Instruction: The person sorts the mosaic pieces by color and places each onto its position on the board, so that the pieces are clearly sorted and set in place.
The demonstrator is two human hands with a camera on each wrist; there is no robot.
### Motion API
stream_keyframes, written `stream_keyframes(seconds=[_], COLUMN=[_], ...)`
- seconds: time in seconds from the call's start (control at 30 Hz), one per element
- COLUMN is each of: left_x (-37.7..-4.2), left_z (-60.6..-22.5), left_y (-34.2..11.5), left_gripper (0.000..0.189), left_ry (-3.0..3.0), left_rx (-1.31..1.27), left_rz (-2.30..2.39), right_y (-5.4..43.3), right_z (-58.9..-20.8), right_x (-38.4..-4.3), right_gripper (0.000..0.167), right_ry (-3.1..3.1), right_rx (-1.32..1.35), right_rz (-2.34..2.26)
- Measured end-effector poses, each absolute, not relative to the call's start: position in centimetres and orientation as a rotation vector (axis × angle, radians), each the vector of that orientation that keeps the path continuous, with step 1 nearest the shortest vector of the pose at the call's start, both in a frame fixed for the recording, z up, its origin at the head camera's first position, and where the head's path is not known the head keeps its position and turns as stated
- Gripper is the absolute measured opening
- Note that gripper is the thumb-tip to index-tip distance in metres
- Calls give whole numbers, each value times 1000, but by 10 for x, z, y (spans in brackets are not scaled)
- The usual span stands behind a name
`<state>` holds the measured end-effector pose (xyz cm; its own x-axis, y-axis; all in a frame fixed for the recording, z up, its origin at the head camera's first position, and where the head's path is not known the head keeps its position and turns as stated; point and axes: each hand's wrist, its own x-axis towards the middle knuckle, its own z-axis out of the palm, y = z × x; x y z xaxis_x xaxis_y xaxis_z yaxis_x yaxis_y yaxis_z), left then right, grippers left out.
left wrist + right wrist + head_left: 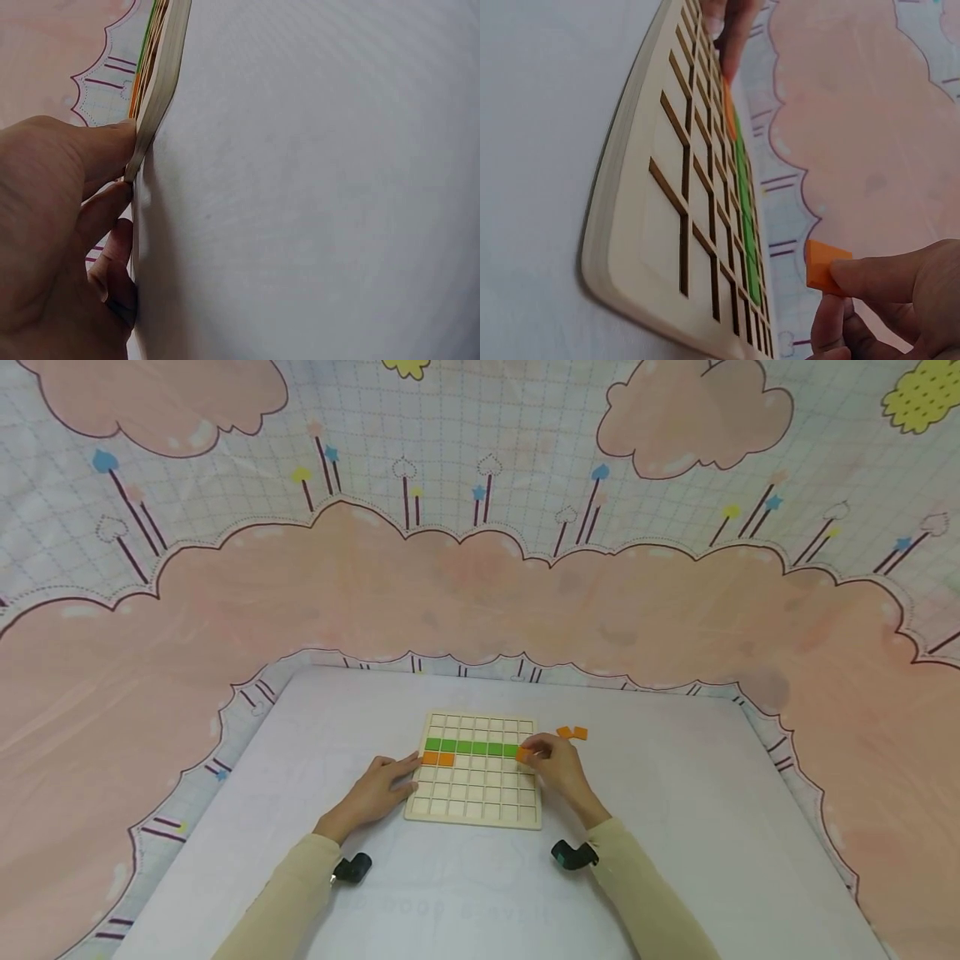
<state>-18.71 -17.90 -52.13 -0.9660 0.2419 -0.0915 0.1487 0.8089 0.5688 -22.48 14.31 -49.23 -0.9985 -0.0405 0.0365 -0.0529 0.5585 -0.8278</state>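
Note:
A pale wooden grid board (472,818) lies on the white table, with a full-width row of green tiles (472,747) and two orange tiles (438,759) at the left of the row below. My left hand (380,791) touches the board's left edge with its fingers extended; in the left wrist view, the thumb (112,142) meets the board's side. Between thumb and fingers my right hand (558,767) pinches a square orange tile (826,266), held over the board's right side. The right wrist view shows this tile tilted and raised off the grid.
Two loose orange tiles (573,732) lie on the table just beyond the board's upper right corner. White table surface (675,777) surrounds the board. A patterned cloth with pink clouds (480,593) stands behind and beside the table.

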Motion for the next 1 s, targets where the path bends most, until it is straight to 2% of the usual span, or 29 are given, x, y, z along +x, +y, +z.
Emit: stream_keyframes(seconds=[1.0], left_x=[-186], left_z=[-519], left_y=[-178], left_gripper=[53], left_ry=[2830], left_rx=[297], left_rz=[888], right_y=[85], right_z=[-494], right_x=[-227], right_gripper=[13], right_ry=[-2809], right_rx=[229], right_rz=[1602])
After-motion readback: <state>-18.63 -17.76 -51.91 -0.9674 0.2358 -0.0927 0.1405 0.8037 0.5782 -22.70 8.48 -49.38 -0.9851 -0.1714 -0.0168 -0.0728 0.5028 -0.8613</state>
